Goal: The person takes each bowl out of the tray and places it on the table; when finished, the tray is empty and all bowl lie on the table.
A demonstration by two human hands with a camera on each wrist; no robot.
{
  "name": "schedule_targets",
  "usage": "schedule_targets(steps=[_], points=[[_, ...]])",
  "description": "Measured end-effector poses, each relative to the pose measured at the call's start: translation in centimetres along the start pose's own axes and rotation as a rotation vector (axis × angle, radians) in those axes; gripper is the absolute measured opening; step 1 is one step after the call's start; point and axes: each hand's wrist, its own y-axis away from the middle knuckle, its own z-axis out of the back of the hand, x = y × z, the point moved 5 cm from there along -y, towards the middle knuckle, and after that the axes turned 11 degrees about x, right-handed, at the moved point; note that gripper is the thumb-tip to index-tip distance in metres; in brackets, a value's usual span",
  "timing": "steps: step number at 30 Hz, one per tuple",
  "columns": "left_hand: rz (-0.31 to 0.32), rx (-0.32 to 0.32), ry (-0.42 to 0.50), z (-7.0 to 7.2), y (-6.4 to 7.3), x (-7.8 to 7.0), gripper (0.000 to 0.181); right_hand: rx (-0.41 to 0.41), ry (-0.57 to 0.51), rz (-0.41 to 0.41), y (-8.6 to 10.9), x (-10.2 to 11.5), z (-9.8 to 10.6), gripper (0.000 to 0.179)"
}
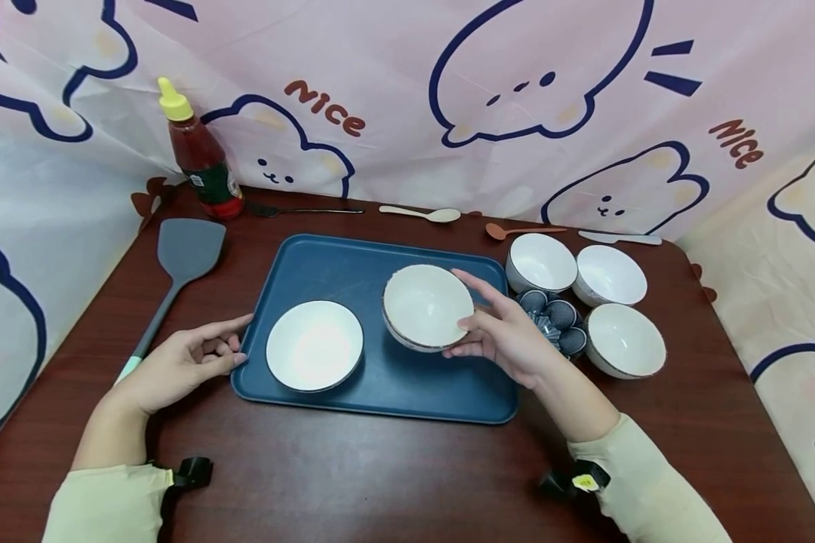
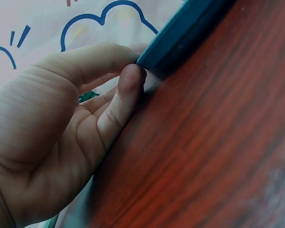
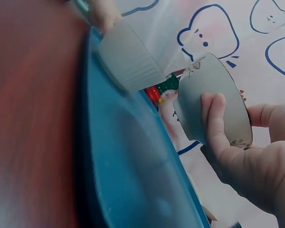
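A white bowl with a thin dark rim is held above the right half of the blue tray. My right hand grips its right side, with the thumb at the rim and fingers along the outside; the right wrist view shows the held bowl tilted. Another white bowl sits on the tray's left half. At the tray's left edge, my left hand holds the rim with thumb and index finger, and its other fingers are curled. The left wrist view shows the thumb against the tray edge.
Right of the tray stand several white bowls around some dark ribbed cylinders. A grey spatula and a red sauce bottle are at the left. Along the back lie a fork, white spoon, brown spoon and knife.
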Motion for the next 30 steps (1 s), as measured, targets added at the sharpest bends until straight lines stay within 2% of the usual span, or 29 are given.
schedule_targets(steps=[10, 19, 30], points=[[-0.010, 0.003, 0.014, 0.2, 0.2, 0.1, 0.053, 0.051, 0.011, -0.036, 3.9, -1.0, 1.1, 0.072], [-0.016, -0.001, 0.034, 0.0, -0.1, -0.4, 0.054, 0.113, 0.087, -0.032, 7.8, -1.5, 2.6, 0.071], [-0.006, 0.005, 0.048, -0.3, -0.1, 0.0, 0.054, 0.105, 0.157, -0.061, 11.9, -1.2, 4.4, 0.072]])
